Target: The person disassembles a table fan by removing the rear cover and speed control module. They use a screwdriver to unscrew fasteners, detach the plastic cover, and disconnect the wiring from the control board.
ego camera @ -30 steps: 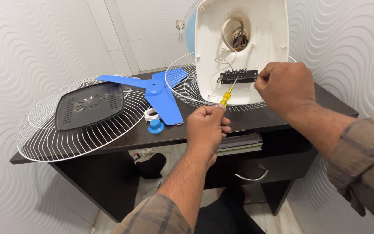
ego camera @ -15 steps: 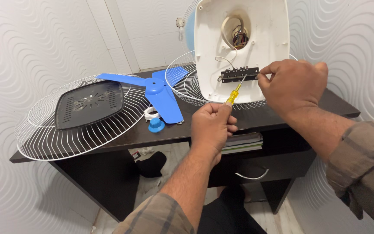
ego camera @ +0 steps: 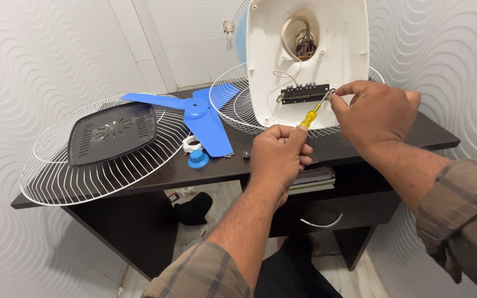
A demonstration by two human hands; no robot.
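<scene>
Two hands work: left hand [ego camera: 280, 152] grips yellow screwdriver [ego camera: 311, 115], right hand [ego camera: 374, 113] pinches switch strip [ego camera: 305, 93] beside its tip.

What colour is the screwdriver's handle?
Yellow, on the screwdriver in the left hand; head view.

A single head-worn camera looks down and forward, close over the dark desk [ego camera: 139, 179], its far right corner probably cropped.

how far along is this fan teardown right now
Done: blue blade, blue cap and front grille lie loose on the desk. In hand: left hand drives a yellow screwdriver at the black switch strip; right hand steadies it. Left: strip still mounted.
</scene>
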